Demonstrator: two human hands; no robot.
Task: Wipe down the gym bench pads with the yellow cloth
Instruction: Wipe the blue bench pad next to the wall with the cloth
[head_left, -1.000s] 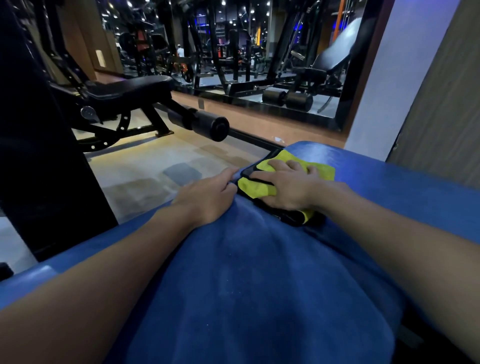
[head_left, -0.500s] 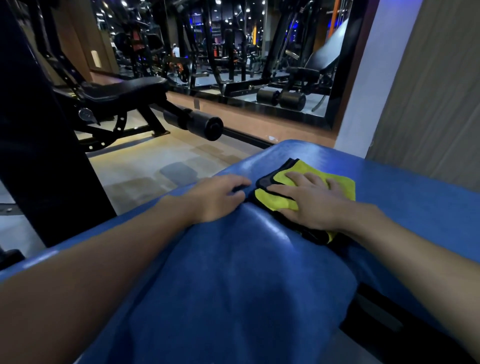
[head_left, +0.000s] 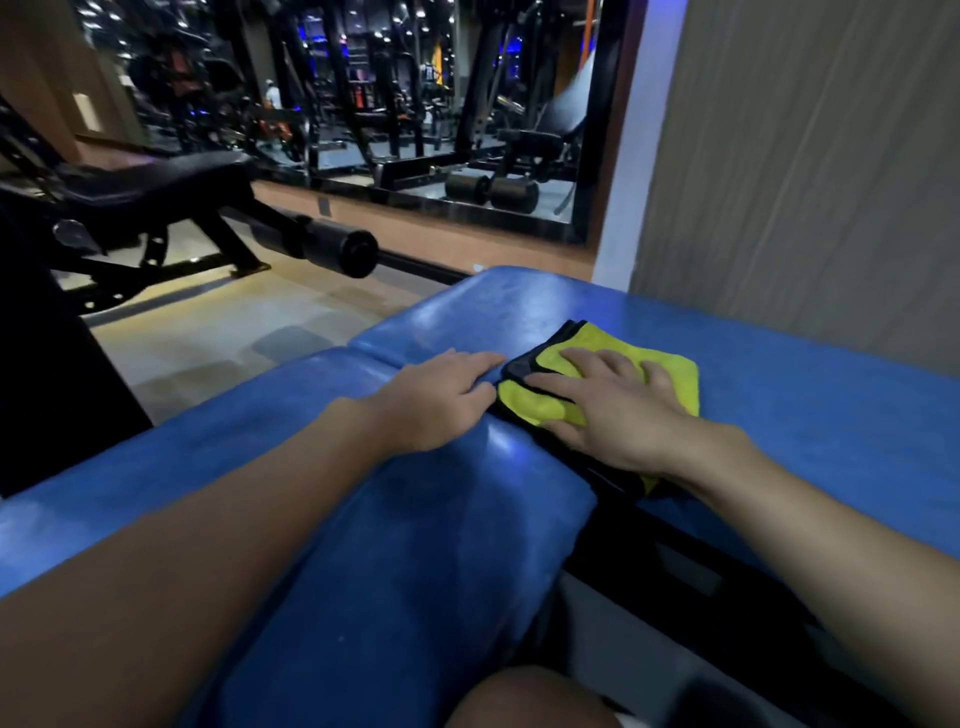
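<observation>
The right hand lies flat, fingers spread, pressing the folded yellow cloth onto the blue bench pad beneath it. The left hand rests open alongside, fingertips just beside the cloth. It looks soft, light and limp, best driven under a flat palm; I see no container.
</observation>
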